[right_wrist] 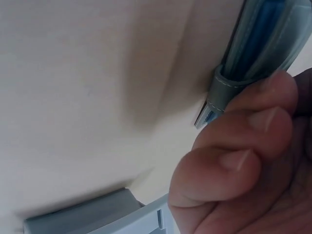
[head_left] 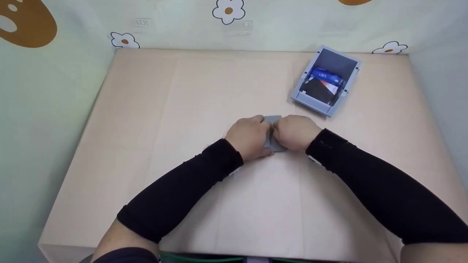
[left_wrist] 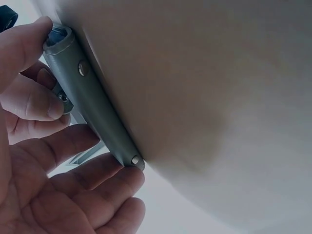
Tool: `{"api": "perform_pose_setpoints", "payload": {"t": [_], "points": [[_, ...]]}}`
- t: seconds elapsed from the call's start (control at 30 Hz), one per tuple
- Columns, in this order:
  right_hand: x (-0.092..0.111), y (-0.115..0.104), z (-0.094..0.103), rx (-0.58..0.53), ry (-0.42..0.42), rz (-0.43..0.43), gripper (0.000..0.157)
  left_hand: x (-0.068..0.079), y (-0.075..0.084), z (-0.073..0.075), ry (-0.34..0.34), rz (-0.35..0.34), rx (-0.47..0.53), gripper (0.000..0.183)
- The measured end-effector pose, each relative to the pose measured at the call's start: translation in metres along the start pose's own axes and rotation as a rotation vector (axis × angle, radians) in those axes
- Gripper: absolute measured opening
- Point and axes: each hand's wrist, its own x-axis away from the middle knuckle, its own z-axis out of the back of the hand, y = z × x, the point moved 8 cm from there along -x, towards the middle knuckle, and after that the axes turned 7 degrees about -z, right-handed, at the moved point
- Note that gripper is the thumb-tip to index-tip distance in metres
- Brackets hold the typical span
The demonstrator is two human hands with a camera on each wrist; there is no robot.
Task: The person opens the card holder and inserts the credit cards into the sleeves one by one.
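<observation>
A small grey-green leather wallet (head_left: 276, 146) is between my two hands, a little above or on the table; the head view does not settle which. My left hand (head_left: 250, 137) holds its left side, with fingers along the folded edge of the wallet (left_wrist: 92, 102) and its metal snaps in the left wrist view. My right hand (head_left: 296, 131) has its fingers curled at the wallet's strap (right_wrist: 224, 90). Something blue shows inside the wallet (right_wrist: 295, 41) in the right wrist view. The right thumb's hold is mostly hidden.
A grey-blue open box (head_left: 310, 102) stands at the back right of the table (head_left: 204, 84). Inside it lie a blue packet (head_left: 325, 75) and a dark flat item (head_left: 319, 90). Patterned cloth walls (head_left: 182, 25) border the table at the back and sides.
</observation>
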Motion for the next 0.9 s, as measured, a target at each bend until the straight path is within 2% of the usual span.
{"api": "perform_pose_setpoints", "payload": {"t": [0.17,0.37,0.5,0.67,0.9], "points": [[0.001,0.011,0.004,-0.107,0.028,-0.051,0.031,0.0,0.0,-0.001,-0.023,0.024,-0.015,0.071],[0.011,0.028,0.013,-0.22,0.143,-0.076,0.026,-0.006,0.001,-0.003,-0.039,0.084,-0.047,0.093],[0.017,0.035,0.014,-0.267,0.173,-0.047,0.027,-0.011,0.002,-0.003,-0.029,0.105,-0.032,0.098],[0.02,0.039,0.009,-0.306,0.147,0.024,0.03,-0.01,0.001,-0.001,-0.019,0.09,0.006,0.098],[0.023,0.037,0.006,-0.283,0.139,0.104,0.017,-0.007,0.002,-0.001,-0.041,0.045,0.049,0.095]]}}
